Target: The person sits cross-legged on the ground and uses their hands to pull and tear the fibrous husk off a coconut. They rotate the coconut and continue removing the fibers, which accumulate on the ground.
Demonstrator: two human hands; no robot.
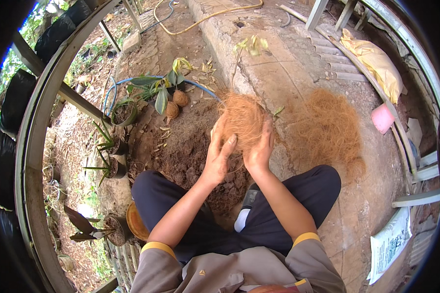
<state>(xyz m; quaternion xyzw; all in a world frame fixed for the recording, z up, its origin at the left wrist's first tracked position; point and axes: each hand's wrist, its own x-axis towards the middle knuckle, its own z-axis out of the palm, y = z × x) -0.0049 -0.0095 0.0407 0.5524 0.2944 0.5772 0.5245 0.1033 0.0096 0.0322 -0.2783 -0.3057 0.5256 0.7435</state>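
Observation:
A loose ball of orange-brown coconut fibre point(244, 119) is cupped between my two hands, above the soil. My left hand point(220, 150) presses on its left side, thumb toward me. Against its right side lies my right hand point(260, 146). A thin stem with pale green leaves point(255, 45) rises behind the top of the ball; its base is hidden by the fibre. Beneath my hands spreads a heap of dark crumbly soil point(183, 154). To the right, a large pile of loose coconut fibre point(326, 128) rests on the paving.
Two fibre-wrapped balls point(172, 110) sit beside leafy plants ahead left. Potted plants point(117, 146) line the left side, with a blue hose point(201, 88) running behind. At right are a pink pot point(383, 118), a yellow sack point(374, 62) and a white printed bag point(390, 243).

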